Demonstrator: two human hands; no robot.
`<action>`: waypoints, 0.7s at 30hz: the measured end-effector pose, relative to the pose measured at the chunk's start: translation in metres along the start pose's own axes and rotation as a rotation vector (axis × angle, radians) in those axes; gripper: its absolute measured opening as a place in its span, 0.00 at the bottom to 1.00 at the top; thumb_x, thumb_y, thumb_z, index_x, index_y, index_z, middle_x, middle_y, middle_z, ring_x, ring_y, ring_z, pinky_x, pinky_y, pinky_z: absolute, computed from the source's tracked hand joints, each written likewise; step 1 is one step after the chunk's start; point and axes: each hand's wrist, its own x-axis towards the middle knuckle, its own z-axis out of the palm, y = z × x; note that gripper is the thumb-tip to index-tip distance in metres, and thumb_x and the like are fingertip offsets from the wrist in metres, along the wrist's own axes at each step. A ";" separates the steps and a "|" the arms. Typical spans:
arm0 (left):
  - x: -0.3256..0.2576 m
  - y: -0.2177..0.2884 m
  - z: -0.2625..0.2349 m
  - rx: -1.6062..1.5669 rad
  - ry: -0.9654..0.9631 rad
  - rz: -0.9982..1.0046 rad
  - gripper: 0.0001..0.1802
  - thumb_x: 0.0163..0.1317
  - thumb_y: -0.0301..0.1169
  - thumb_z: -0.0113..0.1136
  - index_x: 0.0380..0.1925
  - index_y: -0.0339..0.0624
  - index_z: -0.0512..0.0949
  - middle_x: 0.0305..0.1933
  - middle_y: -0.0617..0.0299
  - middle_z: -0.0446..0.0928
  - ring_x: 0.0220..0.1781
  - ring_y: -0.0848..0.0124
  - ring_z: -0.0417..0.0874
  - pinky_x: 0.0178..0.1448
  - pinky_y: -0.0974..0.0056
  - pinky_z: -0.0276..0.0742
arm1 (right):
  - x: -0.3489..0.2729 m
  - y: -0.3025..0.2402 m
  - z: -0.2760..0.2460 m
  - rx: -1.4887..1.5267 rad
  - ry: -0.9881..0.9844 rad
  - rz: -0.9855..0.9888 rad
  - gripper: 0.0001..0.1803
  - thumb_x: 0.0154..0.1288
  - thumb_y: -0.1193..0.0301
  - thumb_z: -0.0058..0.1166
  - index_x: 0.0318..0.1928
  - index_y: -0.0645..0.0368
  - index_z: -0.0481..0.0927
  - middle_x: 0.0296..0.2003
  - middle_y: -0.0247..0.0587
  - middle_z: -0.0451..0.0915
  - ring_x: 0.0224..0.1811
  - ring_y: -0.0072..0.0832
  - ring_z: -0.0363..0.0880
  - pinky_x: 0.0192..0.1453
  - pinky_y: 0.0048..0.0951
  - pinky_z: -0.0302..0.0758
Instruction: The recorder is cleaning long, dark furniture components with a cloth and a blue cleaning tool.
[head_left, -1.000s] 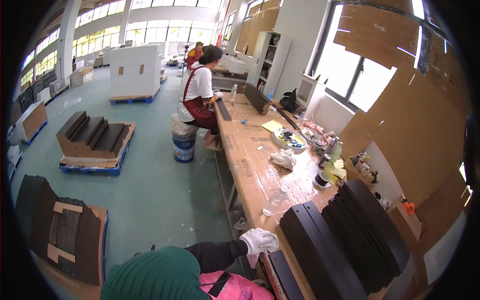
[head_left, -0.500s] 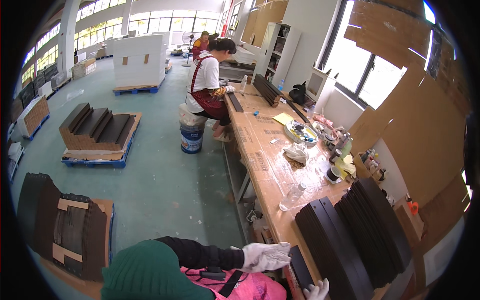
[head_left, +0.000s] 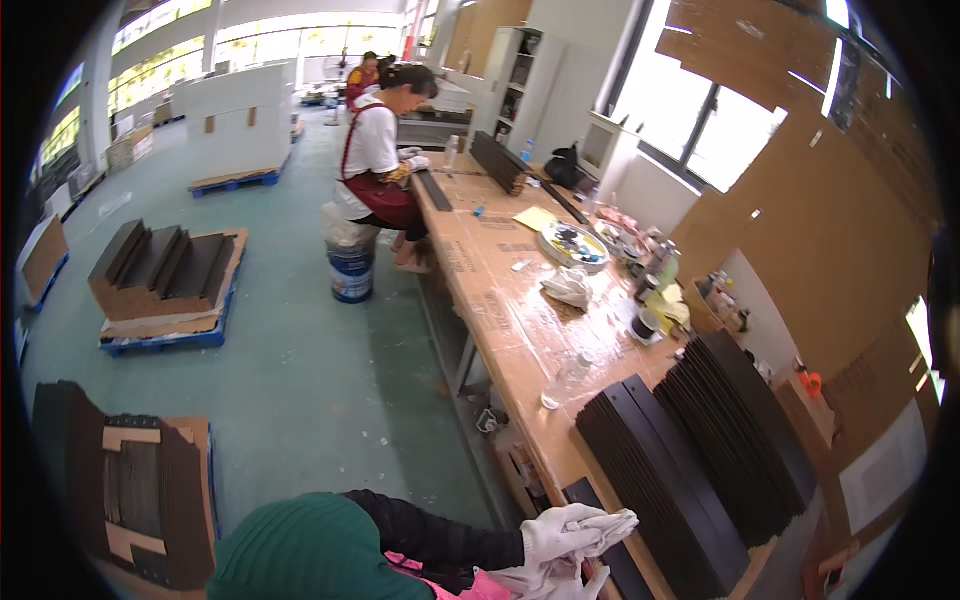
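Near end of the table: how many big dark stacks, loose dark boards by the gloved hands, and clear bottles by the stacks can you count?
Dark stacks: 2
Loose dark board: 1
Clear bottle: 1
Total: 4

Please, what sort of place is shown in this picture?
Probably a factory workshop: there are stacked dark boards on a long worktable, and a loaded blue pallet.
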 end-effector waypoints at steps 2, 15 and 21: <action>0.002 -0.015 -0.007 0.240 0.030 0.296 0.23 0.77 0.29 0.62 0.69 0.34 0.77 0.62 0.55 0.84 0.65 0.70 0.84 0.68 0.61 0.80 | -0.003 -0.012 -0.024 -0.181 -0.075 0.085 0.52 0.71 0.29 0.51 0.84 0.47 0.60 0.79 0.43 0.67 0.78 0.45 0.66 0.76 0.64 0.69; 0.005 -0.020 -0.023 0.381 -0.031 0.158 0.28 0.75 0.32 0.66 0.71 0.33 0.74 0.67 0.51 0.81 0.67 0.62 0.83 0.71 0.59 0.80 | 0.000 0.065 0.125 -0.254 0.346 -0.499 0.33 0.85 0.61 0.46 0.81 0.64 0.61 0.79 0.48 0.67 0.81 0.42 0.64 0.85 0.44 0.56; -0.019 -0.057 -0.018 1.068 -0.017 0.731 0.40 0.66 0.51 0.63 0.74 0.44 0.68 0.73 0.38 0.70 0.74 0.44 0.72 0.78 0.46 0.68 | 0.025 0.069 0.075 -0.584 0.401 -0.670 0.33 0.84 0.53 0.47 0.77 0.62 0.67 0.69 0.48 0.75 0.69 0.41 0.74 0.73 0.42 0.69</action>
